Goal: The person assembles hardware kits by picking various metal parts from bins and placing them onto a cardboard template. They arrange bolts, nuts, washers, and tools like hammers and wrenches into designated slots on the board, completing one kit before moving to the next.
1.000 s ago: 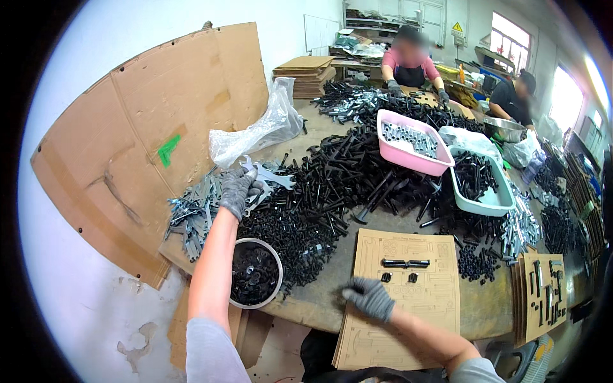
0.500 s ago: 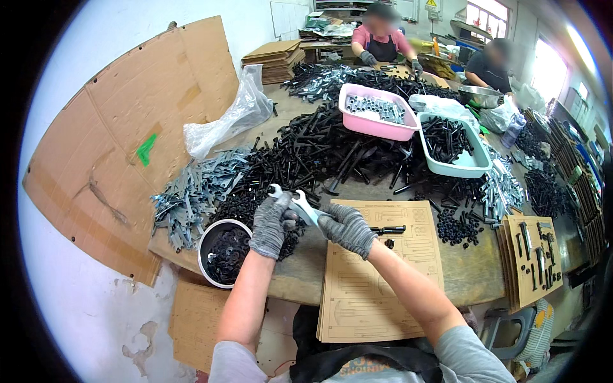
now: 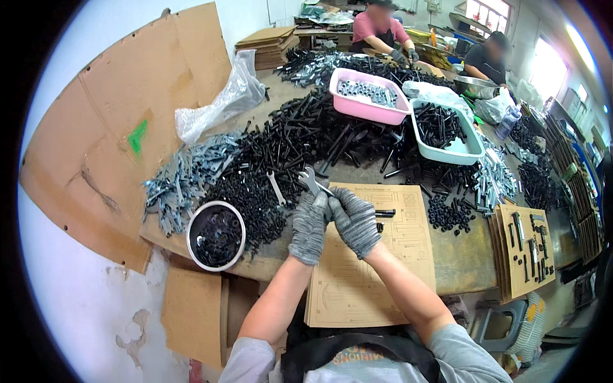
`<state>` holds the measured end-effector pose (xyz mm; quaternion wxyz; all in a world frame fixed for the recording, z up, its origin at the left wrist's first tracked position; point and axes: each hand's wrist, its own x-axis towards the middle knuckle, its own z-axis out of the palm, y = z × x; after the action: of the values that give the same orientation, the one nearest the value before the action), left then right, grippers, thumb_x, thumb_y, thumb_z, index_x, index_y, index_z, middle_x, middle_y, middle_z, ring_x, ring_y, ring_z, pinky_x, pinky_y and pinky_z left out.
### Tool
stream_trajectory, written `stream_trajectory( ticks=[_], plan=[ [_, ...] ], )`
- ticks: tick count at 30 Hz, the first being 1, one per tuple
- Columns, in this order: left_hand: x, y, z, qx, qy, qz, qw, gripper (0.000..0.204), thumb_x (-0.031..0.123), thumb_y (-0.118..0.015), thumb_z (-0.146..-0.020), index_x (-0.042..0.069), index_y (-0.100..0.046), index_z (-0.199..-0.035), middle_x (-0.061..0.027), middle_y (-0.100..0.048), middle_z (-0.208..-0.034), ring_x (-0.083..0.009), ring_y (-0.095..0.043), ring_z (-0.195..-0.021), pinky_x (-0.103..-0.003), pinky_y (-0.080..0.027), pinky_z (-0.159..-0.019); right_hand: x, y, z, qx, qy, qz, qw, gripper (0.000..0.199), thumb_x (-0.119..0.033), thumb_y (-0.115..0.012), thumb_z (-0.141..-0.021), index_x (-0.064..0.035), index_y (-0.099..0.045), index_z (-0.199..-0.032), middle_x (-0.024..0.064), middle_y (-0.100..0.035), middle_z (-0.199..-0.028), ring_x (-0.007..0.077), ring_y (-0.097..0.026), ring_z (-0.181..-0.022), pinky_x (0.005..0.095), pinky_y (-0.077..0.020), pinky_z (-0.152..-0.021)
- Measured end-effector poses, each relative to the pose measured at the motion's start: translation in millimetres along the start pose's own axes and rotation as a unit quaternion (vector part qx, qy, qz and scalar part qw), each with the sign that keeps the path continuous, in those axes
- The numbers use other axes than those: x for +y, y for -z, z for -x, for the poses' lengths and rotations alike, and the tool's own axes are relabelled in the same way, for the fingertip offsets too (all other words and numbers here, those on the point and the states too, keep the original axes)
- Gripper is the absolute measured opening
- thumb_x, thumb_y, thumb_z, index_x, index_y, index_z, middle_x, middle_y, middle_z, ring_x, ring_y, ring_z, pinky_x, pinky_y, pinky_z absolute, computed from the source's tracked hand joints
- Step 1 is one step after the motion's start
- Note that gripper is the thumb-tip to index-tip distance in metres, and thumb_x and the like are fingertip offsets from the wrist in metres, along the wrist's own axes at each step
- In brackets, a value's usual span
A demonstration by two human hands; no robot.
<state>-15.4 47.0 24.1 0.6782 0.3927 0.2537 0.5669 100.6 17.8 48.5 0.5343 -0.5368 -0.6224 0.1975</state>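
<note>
A silver open-end wrench sticks up from between my two gloved hands, its jaw end pointing away from me. My left hand, in a grey knit glove, is closed around its lower part. My right hand, gloved alike, presses against the left with its fingers closed on the wrench too; the grips hide the lower end. Another silver wrench lies on the heap of small black parts, left of my hands. Beneath my right hand is a printed brown cardboard sheet, with black bolts on it.
A round white-rimmed bowl of black parts stands at the table's left edge. Pink and pale-blue tubs sit on heaped black bolts. Filled cardboard sheets stand at right. Two people work across the table, one in a pink shirt.
My hands have come together, the left moving right. One wrench, held before, now lies on the black parts. The person in pink has brought both hands together.
</note>
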Motion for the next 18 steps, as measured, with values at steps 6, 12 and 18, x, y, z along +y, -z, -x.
stream_trajectory(
  ticks=[6,12,18],
  plan=[
    [3.6,10.0,3.4,0.035,0.127,0.099,0.986,0.036,0.025,-0.057,-0.094,0.008,-0.05,-0.125,-0.0092,-0.063,-0.095,-0.0122,-0.056,-0.066,-0.031,-0.052,-0.065,3.5,49.2,-6.2,-0.003,-0.06,-0.023,0.998,0.013,-0.013,-0.059,-0.091,-0.0018,-0.063,-0.096,0.0085,-0.064,-0.07,0.0147,-0.059,-0.06,0.0295,-0.0495,-0.059],
    [11.1,12.7,6.6,0.048,0.159,0.072,0.983,0.037,0.034,-0.048,-0.098,0.007,-0.052,-0.124,-0.0093,-0.063,-0.088,-0.0091,-0.052,-0.052,-0.022,-0.046,-0.049,-14.7,77.3,-14.2,-0.116,-0.06,-0.026,0.991,0.012,-0.012,-0.065,-0.087,-0.0023,-0.064,-0.094,0.0067,-0.066,-0.077,0.0111,-0.06,-0.069,0.0274,-0.05,-0.063],
    [10.0,1.7,13.9,-0.04,0.221,-0.021,0.974,0.05,0.043,-0.052,-0.095,0.003,-0.053,-0.126,-0.0114,-0.064,-0.1,-0.0148,-0.064,-0.081,-0.025,-0.055,-0.065,-38.4,93.3,-37.7,-0.354,0.05,0.154,0.921,0.021,-0.017,-0.072,-0.08,-0.0018,-0.064,-0.092,0.0103,-0.066,-0.076,0.0192,-0.064,-0.068,0.0329,-0.0516,-0.063]
  ],
)
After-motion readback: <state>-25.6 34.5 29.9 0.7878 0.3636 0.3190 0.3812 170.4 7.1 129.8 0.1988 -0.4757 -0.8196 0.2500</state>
